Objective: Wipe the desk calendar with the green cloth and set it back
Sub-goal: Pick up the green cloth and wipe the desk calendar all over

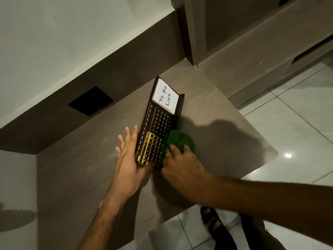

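Observation:
A black desk calendar [159,121] with gold month and date marks and a white "To Do List" pad lies tilted on the wood-grain desk [75,170]. My left hand [128,159] holds its near left edge, fingers spread along the side and thumb under the near end. The green cloth [180,141] is bunched against the calendar's right face. My right hand [182,170] grips the cloth from behind and presses it on the calendar.
A black wall socket plate [90,100] sits in the brown back panel to the left. The desk's right edge drops to a glossy white tiled floor [297,127]. My sandalled foot [214,226] shows below the desk's near edge.

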Motion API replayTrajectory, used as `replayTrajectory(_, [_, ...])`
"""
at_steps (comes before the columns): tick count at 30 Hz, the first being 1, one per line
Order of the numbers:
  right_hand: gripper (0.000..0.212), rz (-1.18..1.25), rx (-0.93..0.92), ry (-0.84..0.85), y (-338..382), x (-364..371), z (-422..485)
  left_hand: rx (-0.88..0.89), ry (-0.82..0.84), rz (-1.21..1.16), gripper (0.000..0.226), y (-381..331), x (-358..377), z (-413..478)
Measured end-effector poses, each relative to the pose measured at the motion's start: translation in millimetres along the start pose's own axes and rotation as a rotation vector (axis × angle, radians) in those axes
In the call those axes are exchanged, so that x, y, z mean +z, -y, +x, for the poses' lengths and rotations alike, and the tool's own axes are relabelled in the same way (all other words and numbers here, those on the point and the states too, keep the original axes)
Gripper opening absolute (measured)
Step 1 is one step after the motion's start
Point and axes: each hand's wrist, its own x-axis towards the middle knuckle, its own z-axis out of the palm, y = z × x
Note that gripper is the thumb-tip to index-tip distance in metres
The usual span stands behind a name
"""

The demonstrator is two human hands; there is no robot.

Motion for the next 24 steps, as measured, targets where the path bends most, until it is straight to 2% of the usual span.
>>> replayTrajectory(2, [0.058,0.043,-0.069,0.058,8.5,5.4,-10.1,-0.008,-0.004,0.009,0.112,0.5,0.0,0.1])
replayTrajectory(5, [0.051,0.113,-0.194,0.092,7.1,2.8,-24.8,-0.019,-0.015,0.012,0.111,1.1,0.1,0.4])
replayTrajectory(7, [0.042,0.364,-0.220,0.078,-12.2,-4.2,-36.4,-0.025,-0.016,0.014,0.111,1.1,0.8,0.4])
replayTrajectory(9, [0.048,0.736,-0.119,0.041,-40.6,-18.6,-41.4,-0.018,-0.023,0.013,0.111,1.6,0.7,0.1])
replayTrajectory(10, [0.052,0.881,-0.064,-0.037,-53.7,-25.8,-41.4,-0.010,-0.021,0.010,0.111,1.4,1.0,0.3])
replayTrajectory(12, [0.056,1.047,-0.010,-0.392,-69.2,-36.0,-32.0,-0.008,-0.016,0.001,0.113,2.1,1.3,0.8])
replayTrajectory(14, [0.061,0.988,-0.012,-0.715,-67.4,-35.0,-15.6,-0.012,-0.018,-0.002,0.113,3.0,2.3,1.9])
replayTrajectory(15, [0.065,0.895,-0.042,-0.777,-61.4,-30.2,-6.8,-0.011,-0.021,-0.006,0.112,3.3,2.3,2.0])
replayTrajectory(17, [0.072,0.609,-0.188,-0.756,-48.9,-9.8,8.1,0.009,-0.014,-0.012,0.107,3.5,2.0,1.5])
replayTrajectory(19, [0.069,0.367,-0.364,-0.680,-47.0,17.3,17.3,0.032,0.004,0.003,0.110,5.1,1.4,0.6])
replayTrajectory(24, [0.058,0.155,-0.535,-0.629,-74.2,62.8,23.2,0.012,0.001,0.001,0.113,8.6,0.6,1.7])
